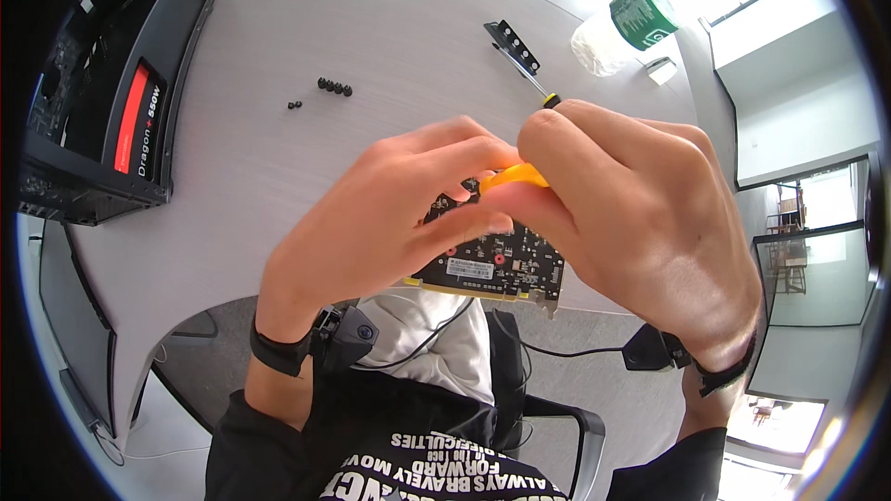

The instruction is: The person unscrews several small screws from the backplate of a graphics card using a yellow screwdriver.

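A black graphics card [520, 264] with a gold edge connector and a white label is under my hands, near the table's front edge. My left hand [371, 209] is curled at its left side, thumb across the board and fingertips at its upper edge. From the right, my right hand [650, 209] closes its thumb and index finger on a smooth yellow-orange piece [515, 176]. The left index finger reaches this piece too. Most of the piece is hidden by the fingers, so its kind does not show. The hands also cover the card's upper part.
Beyond my right hand lies a screwdriver [527, 74], next to a black slotted bracket [515, 46]. Small black screws [335, 87] sit left of centre. An open computer case [148, 83] stands at left. A green-and-white tub [640, 17] is at the far right.
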Demonstrator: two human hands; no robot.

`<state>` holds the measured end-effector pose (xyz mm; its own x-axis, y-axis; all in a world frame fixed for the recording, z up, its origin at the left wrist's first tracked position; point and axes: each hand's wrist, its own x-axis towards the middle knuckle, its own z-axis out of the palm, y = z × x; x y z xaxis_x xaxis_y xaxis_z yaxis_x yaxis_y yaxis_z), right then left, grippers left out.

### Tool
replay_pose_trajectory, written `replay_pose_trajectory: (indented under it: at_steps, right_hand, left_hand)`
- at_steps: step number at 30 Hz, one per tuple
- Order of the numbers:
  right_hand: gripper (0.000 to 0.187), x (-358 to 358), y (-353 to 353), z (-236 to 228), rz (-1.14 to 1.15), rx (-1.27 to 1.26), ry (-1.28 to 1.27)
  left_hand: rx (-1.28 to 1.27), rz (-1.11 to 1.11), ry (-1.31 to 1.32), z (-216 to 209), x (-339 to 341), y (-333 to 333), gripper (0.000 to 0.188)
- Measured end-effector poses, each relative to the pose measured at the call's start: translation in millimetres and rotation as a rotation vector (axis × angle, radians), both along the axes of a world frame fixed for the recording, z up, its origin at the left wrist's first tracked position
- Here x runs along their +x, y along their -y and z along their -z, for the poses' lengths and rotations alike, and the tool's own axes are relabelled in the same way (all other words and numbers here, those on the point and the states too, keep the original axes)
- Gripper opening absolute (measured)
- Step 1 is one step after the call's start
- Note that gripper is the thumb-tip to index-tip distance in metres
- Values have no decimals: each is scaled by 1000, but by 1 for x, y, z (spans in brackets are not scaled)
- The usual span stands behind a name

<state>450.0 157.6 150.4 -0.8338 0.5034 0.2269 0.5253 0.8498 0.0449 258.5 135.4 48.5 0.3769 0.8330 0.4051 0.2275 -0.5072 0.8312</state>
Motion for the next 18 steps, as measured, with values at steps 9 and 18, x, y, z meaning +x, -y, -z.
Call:
replay_pose_trajectory:
  at_steps: [9,18]
  right_hand:
    - [33,-2,0,10,66,-4,9]
    - [35,4,-5,-1,38,-38,47]
  left_hand:
    - [92,-138,-77,2,2,2,24]
    - [232,-65,46,12,6,-2,24]
